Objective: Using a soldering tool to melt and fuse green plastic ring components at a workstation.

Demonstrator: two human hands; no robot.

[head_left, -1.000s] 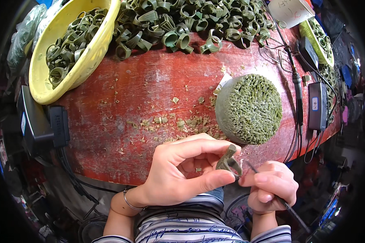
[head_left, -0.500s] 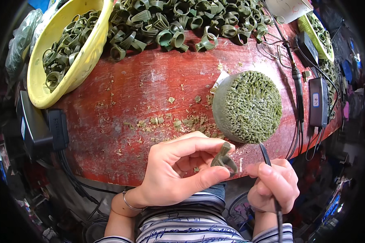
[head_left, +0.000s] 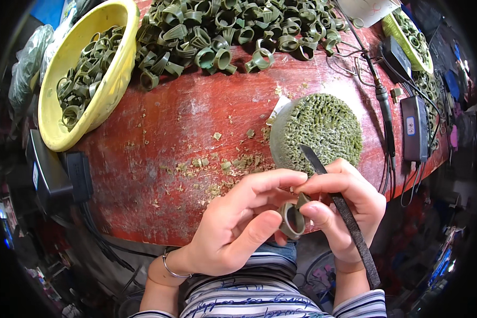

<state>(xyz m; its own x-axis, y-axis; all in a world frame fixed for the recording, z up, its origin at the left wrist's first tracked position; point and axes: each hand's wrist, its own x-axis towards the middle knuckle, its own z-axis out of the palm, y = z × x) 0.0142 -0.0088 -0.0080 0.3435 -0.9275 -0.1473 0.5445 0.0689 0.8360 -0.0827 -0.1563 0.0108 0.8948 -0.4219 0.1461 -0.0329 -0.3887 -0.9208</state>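
Observation:
Between the thumb and fingers of my left hand [head_left: 228, 228] sits an olive-green ring piece [head_left: 291, 222] with a wide raised top. My right hand [head_left: 355, 212] grips a long, flat, dark blade [head_left: 354, 233], its tip pointing up and left over the round block. The right thumb and index finger also meet the ring's top, close to the left fingertips; what they pinch there is partly hidden. Just beyond both hands stands a round green block [head_left: 323, 127] with a rough, pitted top and smooth side.
Loose green ring pieces [head_left: 217, 37] are heaped at the table's far side. A yellow basket [head_left: 127, 58] of rings stands left, and a green basket [head_left: 392, 26] far right. Black power boxes [head_left: 416, 127] and cables [head_left: 384, 100] line the right. Green chips [head_left: 199, 161] litter the red table [head_left: 159, 111].
My right hand has moved up and left to the ring, and its blade now slants across the fingers. The ring has turned in my left hand, its hole showing more. The view has shifted slightly.

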